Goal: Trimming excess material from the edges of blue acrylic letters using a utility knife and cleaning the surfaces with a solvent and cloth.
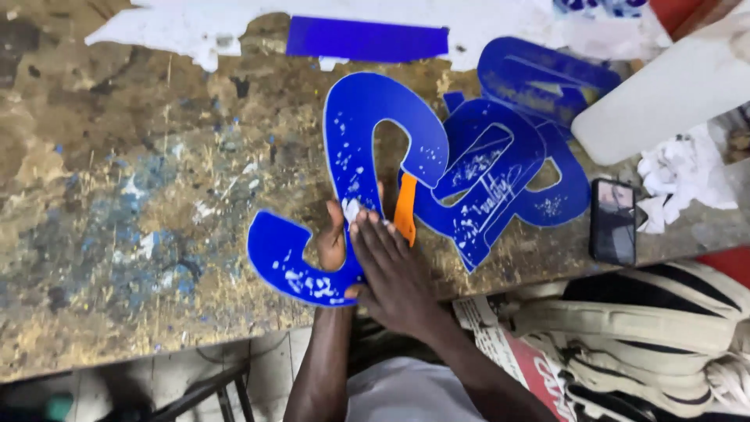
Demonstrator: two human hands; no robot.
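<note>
Sign workshop: paint-stained workbench [117, 195], cut letters [500, 172]
</note>
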